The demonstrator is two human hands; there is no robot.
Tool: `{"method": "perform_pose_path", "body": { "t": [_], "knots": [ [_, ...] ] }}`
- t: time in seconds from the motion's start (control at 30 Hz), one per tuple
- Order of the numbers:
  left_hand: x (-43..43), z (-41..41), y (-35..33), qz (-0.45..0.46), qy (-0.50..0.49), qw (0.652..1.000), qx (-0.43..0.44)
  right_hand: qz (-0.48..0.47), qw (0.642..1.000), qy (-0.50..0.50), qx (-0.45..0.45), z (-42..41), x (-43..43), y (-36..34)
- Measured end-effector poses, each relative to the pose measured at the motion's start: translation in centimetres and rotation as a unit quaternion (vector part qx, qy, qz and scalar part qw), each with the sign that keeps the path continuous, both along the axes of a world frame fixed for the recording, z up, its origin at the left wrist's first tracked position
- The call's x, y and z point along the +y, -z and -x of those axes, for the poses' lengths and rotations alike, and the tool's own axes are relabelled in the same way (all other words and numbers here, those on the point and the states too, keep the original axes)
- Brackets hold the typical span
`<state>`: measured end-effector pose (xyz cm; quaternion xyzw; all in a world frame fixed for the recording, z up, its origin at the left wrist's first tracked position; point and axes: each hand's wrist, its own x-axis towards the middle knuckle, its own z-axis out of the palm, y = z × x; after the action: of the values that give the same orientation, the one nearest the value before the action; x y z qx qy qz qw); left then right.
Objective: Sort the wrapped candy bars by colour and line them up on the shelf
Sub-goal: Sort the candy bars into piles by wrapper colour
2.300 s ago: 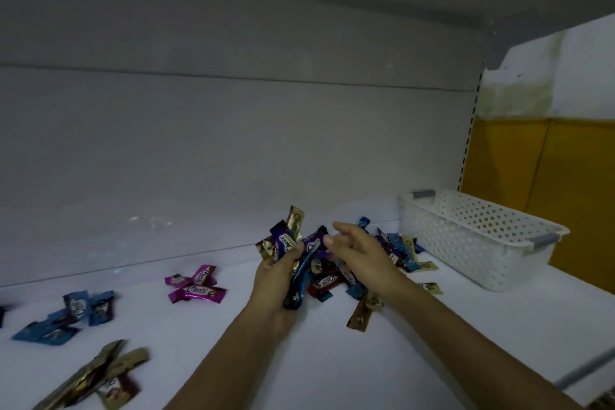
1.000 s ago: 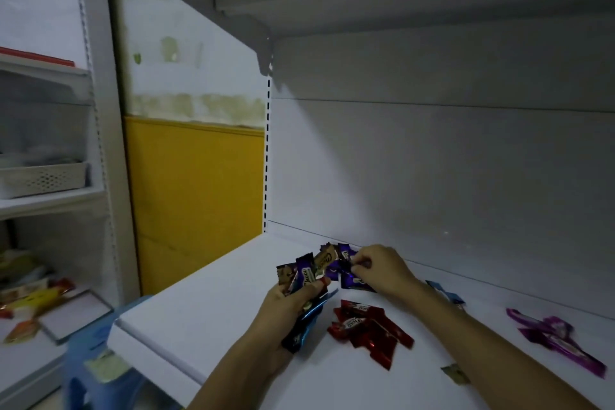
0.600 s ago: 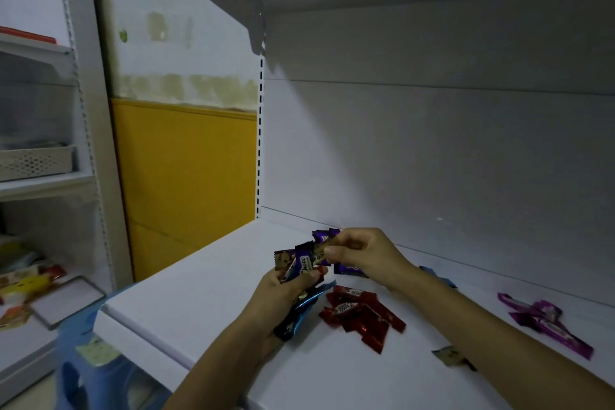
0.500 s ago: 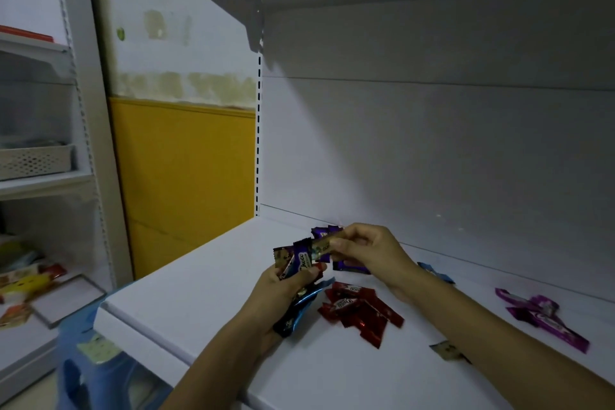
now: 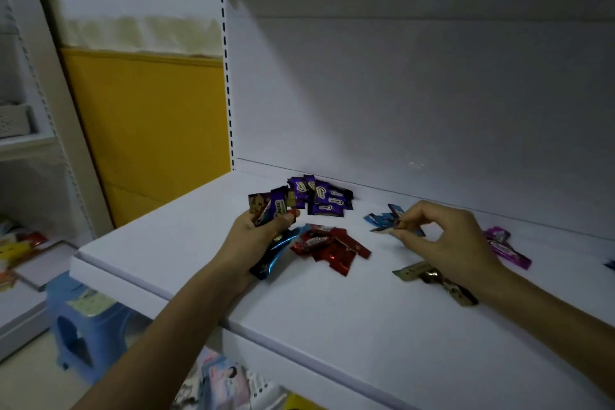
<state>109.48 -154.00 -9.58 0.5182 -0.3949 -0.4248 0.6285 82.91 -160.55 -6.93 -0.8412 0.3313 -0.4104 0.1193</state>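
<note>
**Progress of the colour sort: heaps formed, lining-up not begun**

Shelf [image 5: 332, 326], white and flat, carries all the bars. Nearest, gold bars [image 5: 432, 276] lie just under the right wrist. The left hand [image 5: 263, 236] grips a fanned mixed bundle [image 5: 271, 210] of unsorted candy bars, fingers curled round it. The right hand [image 5: 446, 243] pinches one dark-wrapped bar [image 5: 386, 229] between thumb and fingertips, low over the blue group [image 5: 381, 218]; whether it touches them cannot be told. Between the hands lies a red pile [image 5: 332, 248]. Beyond the left hand, a purple pile [image 5: 321, 200] sits against the back panel [image 5: 432, 93]. Magenta bars [image 5: 504, 248] lie just right of the right hand. On this showing, five colours are separated into loose heaps, the bundle is yet to be distributed, and no heap forms a row. Farther left of the left hand stand a blue stool [image 5: 86, 326] and a yellow wall [image 5: 149, 126].
</note>
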Motion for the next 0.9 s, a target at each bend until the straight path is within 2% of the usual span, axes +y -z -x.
{"method": "perform_pose_path", "body": {
  "t": [0.1, 0.2, 0.27, 0.6, 0.8, 0.9],
  "knots": [
    [0.0, 0.1, 0.1, -0.004, -0.016, 1.0, -0.022, 0.09, 0.987, 0.007, 0.13, 1.9, 0.1, 0.7],
    [-0.1, 0.3, 0.1, -0.009, -0.024, 0.999, -0.036, 0.033, 0.966, -0.03, 0.255, 2.1, -0.1, 0.6],
    [-0.2, 0.3, 0.1, -0.011, -0.027, 0.999, -0.037, 0.027, 0.958, -0.043, 0.282, 1.8, -0.2, 0.9],
    [-0.2, 0.3, 0.5, 0.022, -0.001, 0.997, -0.071, 0.029, 0.989, -0.104, 0.106, -7.3, -0.2, -2.6],
    [0.0, 0.2, 0.8, 0.054, 0.018, 0.993, -0.106, -0.087, 0.981, -0.154, 0.081, -13.1, -0.9, -3.5],
    [-0.1, 0.3, 0.7, 0.047, 0.007, 0.994, -0.103, -0.137, 0.977, -0.159, 0.031, -13.8, -2.0, -3.4]
  ]
}}
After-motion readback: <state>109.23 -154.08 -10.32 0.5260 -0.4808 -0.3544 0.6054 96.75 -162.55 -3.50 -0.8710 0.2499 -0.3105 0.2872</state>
